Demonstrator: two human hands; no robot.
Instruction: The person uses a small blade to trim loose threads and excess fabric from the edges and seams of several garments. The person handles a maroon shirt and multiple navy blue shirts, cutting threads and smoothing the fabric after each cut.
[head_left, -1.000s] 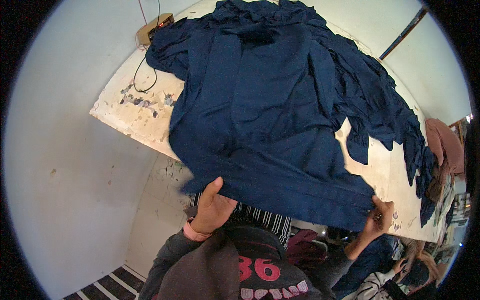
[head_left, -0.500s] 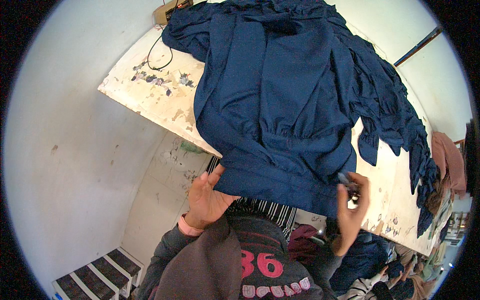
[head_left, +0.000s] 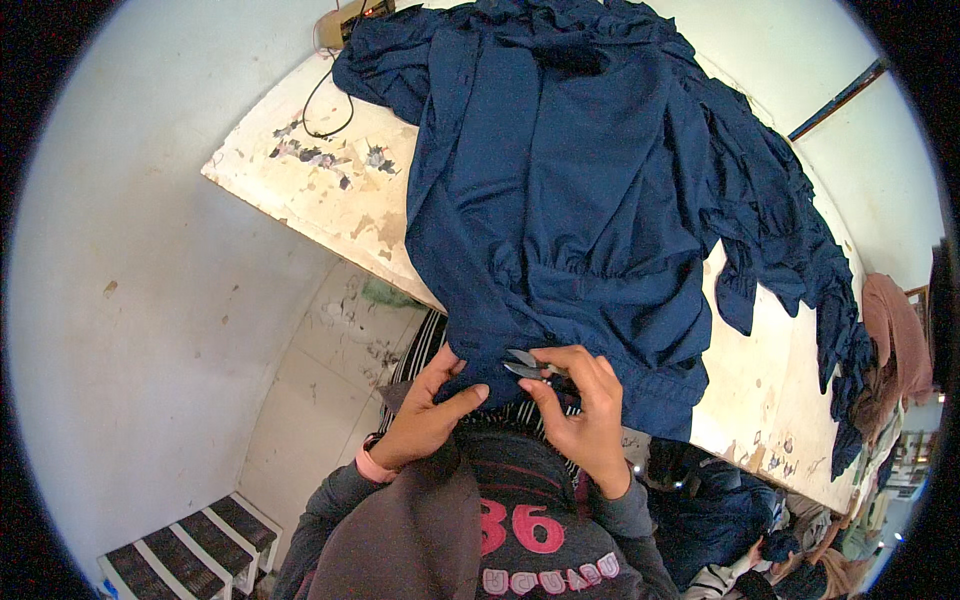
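A navy blue garment (head_left: 590, 180) with gathered folds lies over the table and hangs across its near edge toward me. At its near left end my left hand (head_left: 425, 410) pinches the hem, thumb on top and fingers beneath the cloth. My right hand (head_left: 588, 400) grips a small pair of thread snips (head_left: 527, 366). Their blades are apart and point left, just over the fabric near my left hand. Part of the snips is hidden behind the right fingers.
The worn white table (head_left: 330, 215) has peeling patches. A cable (head_left: 345, 125) runs from a small box (head_left: 340, 28) at the far left. More navy cloth and a brown cloth (head_left: 893, 330) hang at the right. A black-and-white slatted stool (head_left: 190, 550) stands at lower left.
My right hand has moved left with the snips, from the garment's right side to near my left hand. The left thumb has come down onto the hem.
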